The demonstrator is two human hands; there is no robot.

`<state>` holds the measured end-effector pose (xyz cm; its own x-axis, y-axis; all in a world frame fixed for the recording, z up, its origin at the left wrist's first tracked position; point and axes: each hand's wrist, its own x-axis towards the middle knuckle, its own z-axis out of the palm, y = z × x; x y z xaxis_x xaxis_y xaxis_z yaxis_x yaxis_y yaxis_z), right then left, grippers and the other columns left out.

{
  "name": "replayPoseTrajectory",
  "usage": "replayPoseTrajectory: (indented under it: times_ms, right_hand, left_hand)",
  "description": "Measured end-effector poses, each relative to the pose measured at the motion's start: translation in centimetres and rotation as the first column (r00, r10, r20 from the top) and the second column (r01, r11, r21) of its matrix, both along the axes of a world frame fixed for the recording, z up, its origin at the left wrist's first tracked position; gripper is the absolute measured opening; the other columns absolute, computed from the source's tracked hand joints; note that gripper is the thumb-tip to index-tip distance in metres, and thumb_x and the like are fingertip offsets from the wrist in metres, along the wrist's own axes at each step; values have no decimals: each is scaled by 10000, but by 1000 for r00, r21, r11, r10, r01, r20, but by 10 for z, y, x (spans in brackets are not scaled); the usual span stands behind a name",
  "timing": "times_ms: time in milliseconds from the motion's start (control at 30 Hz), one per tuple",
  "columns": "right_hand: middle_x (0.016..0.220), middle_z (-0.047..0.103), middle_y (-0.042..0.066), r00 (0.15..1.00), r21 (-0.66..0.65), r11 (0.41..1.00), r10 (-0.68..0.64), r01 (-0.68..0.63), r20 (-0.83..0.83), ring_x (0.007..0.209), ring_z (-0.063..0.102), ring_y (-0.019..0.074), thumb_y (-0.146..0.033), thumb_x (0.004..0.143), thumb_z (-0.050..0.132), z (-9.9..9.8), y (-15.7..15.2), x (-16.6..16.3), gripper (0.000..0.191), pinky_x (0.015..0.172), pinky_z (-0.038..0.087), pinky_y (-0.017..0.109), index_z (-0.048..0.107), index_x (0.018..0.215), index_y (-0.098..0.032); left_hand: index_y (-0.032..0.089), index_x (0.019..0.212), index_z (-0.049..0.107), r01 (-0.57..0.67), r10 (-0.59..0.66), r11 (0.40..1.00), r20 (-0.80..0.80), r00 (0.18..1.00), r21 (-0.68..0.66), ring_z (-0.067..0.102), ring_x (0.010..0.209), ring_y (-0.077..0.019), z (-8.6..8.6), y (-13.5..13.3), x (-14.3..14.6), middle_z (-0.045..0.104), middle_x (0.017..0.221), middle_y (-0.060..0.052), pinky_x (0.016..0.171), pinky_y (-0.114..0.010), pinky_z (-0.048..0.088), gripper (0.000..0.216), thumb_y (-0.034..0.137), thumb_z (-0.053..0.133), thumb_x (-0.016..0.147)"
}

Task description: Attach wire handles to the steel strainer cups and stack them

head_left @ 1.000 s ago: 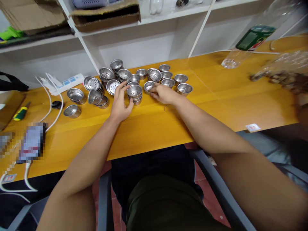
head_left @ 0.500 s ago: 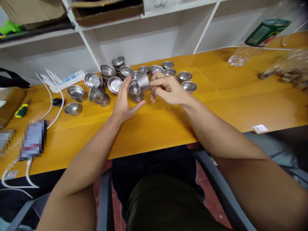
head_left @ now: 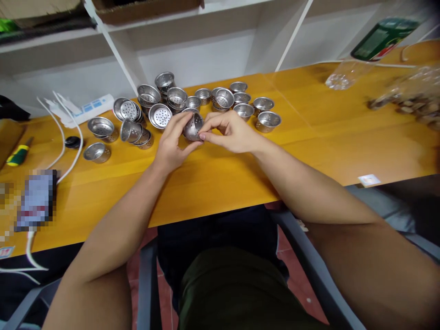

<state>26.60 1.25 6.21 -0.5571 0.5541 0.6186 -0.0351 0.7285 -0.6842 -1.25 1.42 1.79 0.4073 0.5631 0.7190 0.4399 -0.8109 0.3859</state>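
My left hand (head_left: pixel 173 144) curls around the left side of a small perforated metal cup (head_left: pixel 193 127), with its thumb below and fingertips at the rim. On the other side, my right hand (head_left: pixel 232 132) pinches the same cup's edge between thumb and fingers. The cup is tilted between both hands, and what lies directly beneath it is hidden. Close behind are more perforated metal cups, among them one tipped toward me (head_left: pixel 160 116) and a rounded stack (head_left: pixel 222 98). Leaning stacked cups (head_left: pixel 132 131) lie to the left of my left hand.
A power strip (head_left: pixel 91 110) with white cables lies at the left, near a screwdriver (head_left: pixel 18 156) and a blurred-out phone (head_left: pixel 36 199). White shelving (head_left: pixel 206 50) stands behind the table (head_left: pixel 213 178). At the right are a plastic bottle (head_left: pixel 374 50) and a clear bag of brown pieces (head_left: pixel 412 98).
My right hand has brought its cup down and left to my left hand, which has closed in around it. The view has shifted slightly.
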Motion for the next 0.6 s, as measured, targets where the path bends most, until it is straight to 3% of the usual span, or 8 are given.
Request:
replayPoseTrajectory:
  times_ms: [167, 367, 600]
  right_hand:
    - [1006, 818, 61, 1000, -15, 999, -29, 29, -5, 909, 714, 221, -471, 1132, 933, 1, -4, -4, 280, 874, 617, 393, 895, 1008, -223]
    - [1035, 818, 67, 999, -14, 1000, -18, 17, -35, 921, 717, 222, -512, 1161, 911, 4, -8, -4, 307, 859, 626, 380, 895, 1043, -229]
    - [1027, 788, 63, 991, -5, 992, -128, 128, -45, 945, 716, 221, -476, 1166, 916, -1, -13, -12, 295, 881, 648, 376, 866, 1014, -228]
  left_hand:
    - [360, 1763, 669, -28, 28, 1000, 3, 1000, 9, 690, 1758, -468, 1, -1, 0, 747, 1762, -163, 1484, -722, 606, 1034, 1058, 755, 1004]
    - [400, 1787, 640, -32, 33, 999, 17, 999, -30, 625, 1810, -508, 7, -6, -2, 711, 1810, -146, 1467, -770, 606, 1017, 1029, 802, 1004]
    - [375, 1752, 648, -53, 52, 997, -12, 999, -48, 639, 1797, -506, 13, -9, -3, 724, 1793, -145, 1499, -774, 578, 966, 985, 831, 1026]
